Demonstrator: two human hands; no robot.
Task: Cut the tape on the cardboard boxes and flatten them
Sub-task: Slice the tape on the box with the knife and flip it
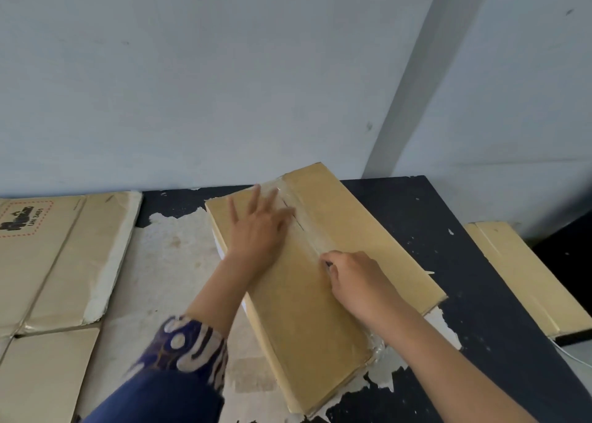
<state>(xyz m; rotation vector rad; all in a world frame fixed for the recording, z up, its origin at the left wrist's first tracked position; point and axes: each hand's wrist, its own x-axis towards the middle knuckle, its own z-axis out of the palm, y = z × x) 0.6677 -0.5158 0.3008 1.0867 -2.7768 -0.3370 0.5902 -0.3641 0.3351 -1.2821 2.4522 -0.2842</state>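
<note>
Left hand [259, 227] presses flat on the box [323, 281]; right hand [352, 278] grips a cutter at the tape [312, 233]. Cardboard seems light, stiff; hold it beside the seam.

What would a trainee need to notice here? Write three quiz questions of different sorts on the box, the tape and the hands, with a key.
1. True or false: the left hand lies flat with fingers spread on the top of the box.
2. Multiple choice: where is the right hand? A) on the flattened cardboard at the left; B) at the tape along the box's middle seam, gripping a small dark tool; C) off the table.
3. Fill in: beyond the right hand, the seam already shows a dark ____.

Key: 1 true; 2 B; 3 slit.
</note>
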